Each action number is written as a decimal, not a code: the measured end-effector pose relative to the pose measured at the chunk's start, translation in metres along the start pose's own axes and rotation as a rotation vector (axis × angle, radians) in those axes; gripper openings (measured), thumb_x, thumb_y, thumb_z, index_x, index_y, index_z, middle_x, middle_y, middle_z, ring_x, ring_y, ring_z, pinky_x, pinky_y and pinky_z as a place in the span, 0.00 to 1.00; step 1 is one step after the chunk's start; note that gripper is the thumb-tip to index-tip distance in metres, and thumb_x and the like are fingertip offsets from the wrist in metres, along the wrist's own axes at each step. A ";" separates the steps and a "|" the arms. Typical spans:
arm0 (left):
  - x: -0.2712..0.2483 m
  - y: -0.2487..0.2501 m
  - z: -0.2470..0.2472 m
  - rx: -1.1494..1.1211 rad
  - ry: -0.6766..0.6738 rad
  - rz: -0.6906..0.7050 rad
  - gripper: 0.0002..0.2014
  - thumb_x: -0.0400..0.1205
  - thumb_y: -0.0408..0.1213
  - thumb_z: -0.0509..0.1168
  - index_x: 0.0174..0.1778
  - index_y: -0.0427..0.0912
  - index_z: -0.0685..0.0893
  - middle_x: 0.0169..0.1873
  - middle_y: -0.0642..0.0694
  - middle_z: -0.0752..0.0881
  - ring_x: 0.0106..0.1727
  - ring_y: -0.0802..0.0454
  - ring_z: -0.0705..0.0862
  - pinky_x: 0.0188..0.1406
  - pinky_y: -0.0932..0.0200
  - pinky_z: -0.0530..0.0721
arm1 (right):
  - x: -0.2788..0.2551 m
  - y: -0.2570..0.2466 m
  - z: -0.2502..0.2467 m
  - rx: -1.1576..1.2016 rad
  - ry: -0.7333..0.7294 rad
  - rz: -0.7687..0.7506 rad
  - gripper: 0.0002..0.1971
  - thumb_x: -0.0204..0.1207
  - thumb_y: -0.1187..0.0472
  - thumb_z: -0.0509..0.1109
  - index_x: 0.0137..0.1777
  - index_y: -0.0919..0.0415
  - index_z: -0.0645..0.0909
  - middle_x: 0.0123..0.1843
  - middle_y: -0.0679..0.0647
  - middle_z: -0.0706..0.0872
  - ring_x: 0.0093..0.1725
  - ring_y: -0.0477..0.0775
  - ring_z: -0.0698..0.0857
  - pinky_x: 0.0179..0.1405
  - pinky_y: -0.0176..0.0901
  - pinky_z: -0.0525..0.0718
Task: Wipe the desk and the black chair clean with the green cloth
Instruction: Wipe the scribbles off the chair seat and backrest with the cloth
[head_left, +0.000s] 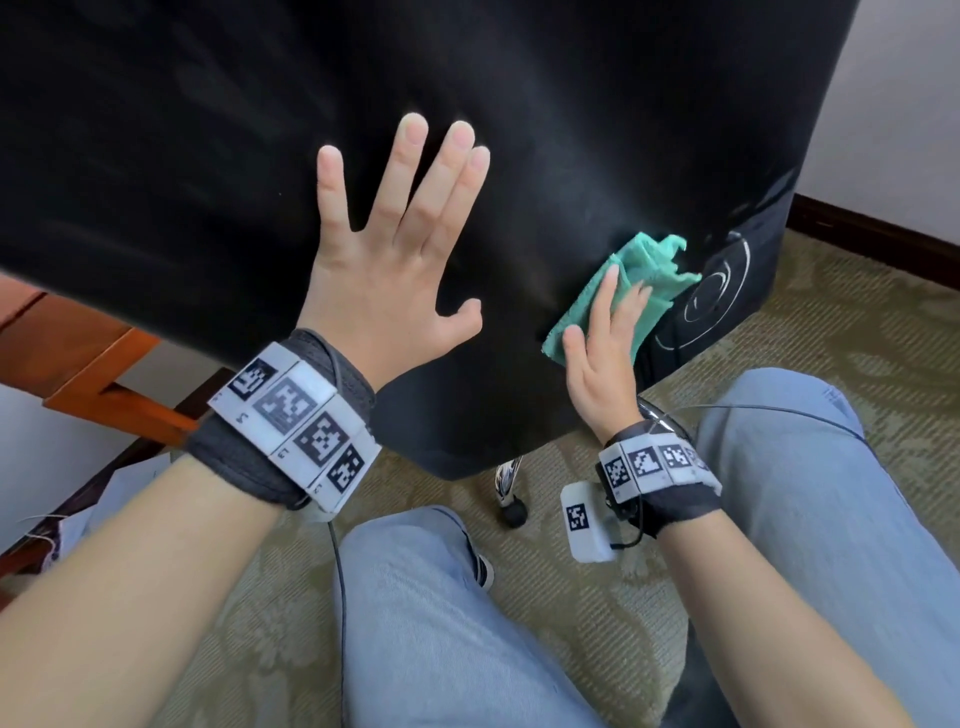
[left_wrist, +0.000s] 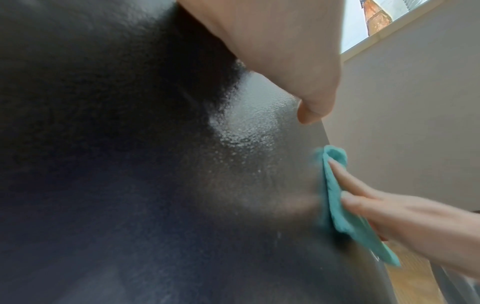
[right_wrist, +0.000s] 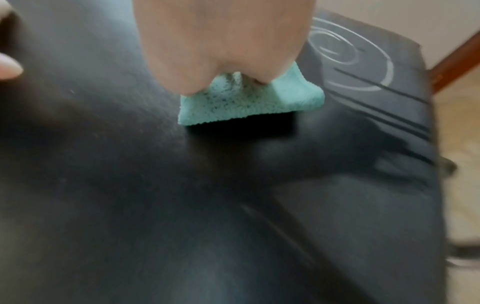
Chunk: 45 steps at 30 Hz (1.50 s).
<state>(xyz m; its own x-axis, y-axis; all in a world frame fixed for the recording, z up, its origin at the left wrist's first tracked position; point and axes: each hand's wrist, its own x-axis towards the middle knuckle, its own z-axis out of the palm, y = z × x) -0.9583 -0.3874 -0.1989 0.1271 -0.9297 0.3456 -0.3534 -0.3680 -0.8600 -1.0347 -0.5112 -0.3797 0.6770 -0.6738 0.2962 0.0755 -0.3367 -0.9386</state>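
The black chair (head_left: 519, 104) fills the upper head view, its back facing me. My left hand (head_left: 395, 249) lies flat against the back with fingers spread, holding nothing. My right hand (head_left: 605, 343) presses the folded green cloth (head_left: 649, 280) against the chair's lower right part with straight fingers. In the left wrist view the green cloth (left_wrist: 337, 205) is squeezed between those fingers (left_wrist: 363, 197) and the chair back (left_wrist: 155, 164). The right wrist view shows the cloth (right_wrist: 249, 102) under my palm on the black surface (right_wrist: 182, 205). The desk's orange wooden edge (head_left: 104, 374) shows at the left.
A white spiral logo (head_left: 717, 291) marks the chair near the cloth. A chair leg with a caster (head_left: 511, 493) stands on the patterned carpet (head_left: 831, 322). My knees in blue jeans (head_left: 426, 623) sit below. A dark skirting board (head_left: 872, 234) runs along the right wall.
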 end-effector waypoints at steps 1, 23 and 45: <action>0.000 0.000 0.000 0.013 0.007 0.002 0.49 0.76 0.67 0.48 0.83 0.36 0.40 0.79 0.41 0.48 0.78 0.39 0.49 0.67 0.30 0.50 | 0.005 -0.009 -0.004 -0.006 0.015 -0.074 0.31 0.83 0.63 0.53 0.78 0.51 0.39 0.83 0.68 0.38 0.80 0.70 0.32 0.72 0.24 0.28; -0.002 0.001 0.007 -0.040 -0.001 -0.017 0.50 0.75 0.65 0.51 0.81 0.37 0.33 0.79 0.43 0.46 0.77 0.41 0.36 0.66 0.27 0.47 | 0.002 0.039 -0.003 0.201 0.076 0.492 0.33 0.84 0.67 0.48 0.82 0.60 0.32 0.83 0.61 0.32 0.83 0.54 0.34 0.75 0.37 0.35; -0.006 0.000 0.010 -0.019 0.009 -0.022 0.50 0.75 0.65 0.50 0.81 0.37 0.34 0.79 0.42 0.48 0.77 0.41 0.37 0.66 0.27 0.48 | 0.034 -0.022 -0.022 -0.500 0.277 -0.527 0.29 0.75 0.62 0.66 0.75 0.52 0.65 0.75 0.66 0.71 0.76 0.66 0.62 0.74 0.57 0.63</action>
<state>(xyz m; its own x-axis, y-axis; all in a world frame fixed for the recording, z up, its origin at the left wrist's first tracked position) -0.9503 -0.3823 -0.2047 0.1268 -0.9211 0.3682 -0.3682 -0.3884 -0.8448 -1.0294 -0.5413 -0.3446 0.4306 -0.4603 0.7764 -0.0471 -0.8705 -0.4899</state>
